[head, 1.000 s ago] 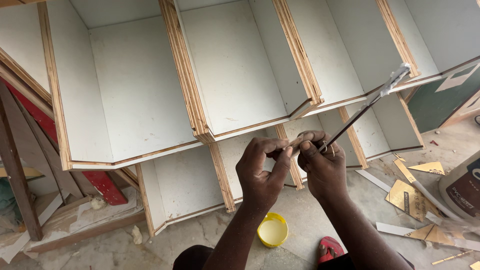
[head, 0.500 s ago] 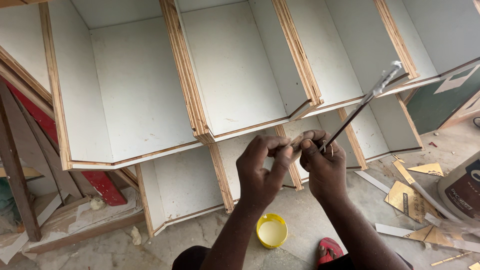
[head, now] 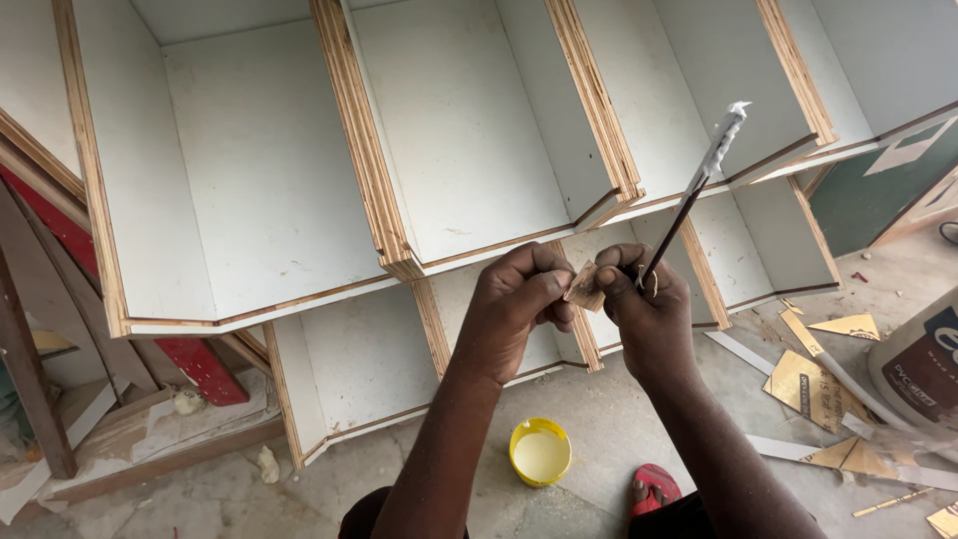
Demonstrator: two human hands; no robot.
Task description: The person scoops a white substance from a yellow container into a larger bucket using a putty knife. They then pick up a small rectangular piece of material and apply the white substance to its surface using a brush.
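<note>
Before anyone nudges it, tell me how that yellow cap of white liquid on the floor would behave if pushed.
The yellow cap looks like thin plastic, so it is probably light and would slide easily on the floor. It is shallow and seems nearly full of white liquid, so a quick push would likely slop it over the rim. Being low and wide, it seems unlikely to tip.

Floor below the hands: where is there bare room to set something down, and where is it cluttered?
Bare concrete lies left of the yellow lid, up to the cabinet. Crowded right of the red sandal: laminate scraps and a tub.
</note>
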